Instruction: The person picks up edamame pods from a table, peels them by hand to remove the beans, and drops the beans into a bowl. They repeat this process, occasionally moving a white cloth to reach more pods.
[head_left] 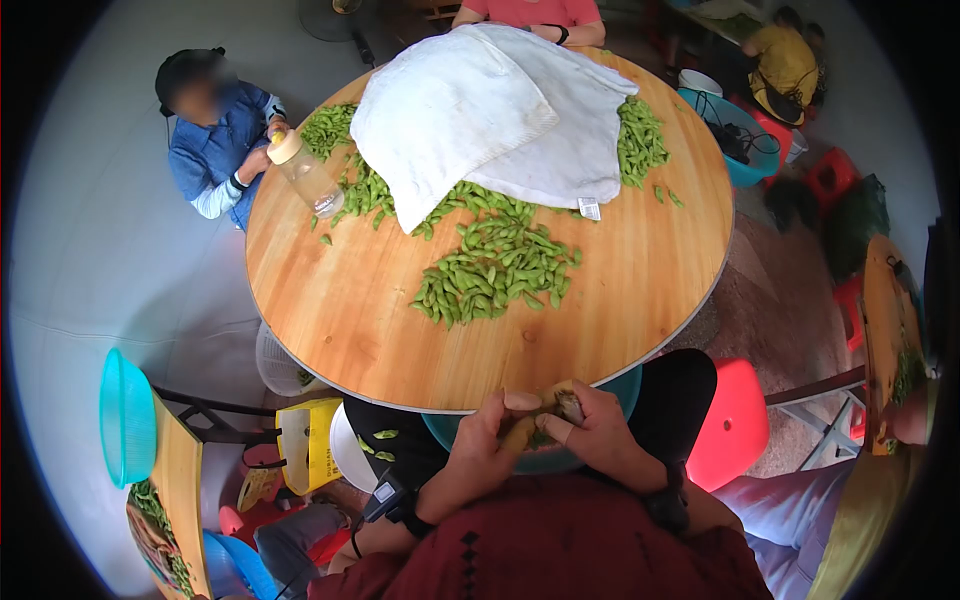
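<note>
Both hands are close together over a teal basin [468,462] in the lap, just below the near edge of the round wooden table [380,350]. My left hand [487,437] has its fingers bent and pressed together at the fingertips. Facing it, my right hand [592,428] is closed too. Brownish coverings show at the fingertips, and a bit of green shows between the hands; what exactly they hold is too small to name. A pile of green pods [490,272] lies on the table in front, with more pods around white cloths [450,110].
A bottle [308,178] stands at the table's left, near a person in blue [222,140]. Another person in pink [535,12] sits at the far side. A red stool [730,425] is at the right, a yellow bag [308,445] at the left.
</note>
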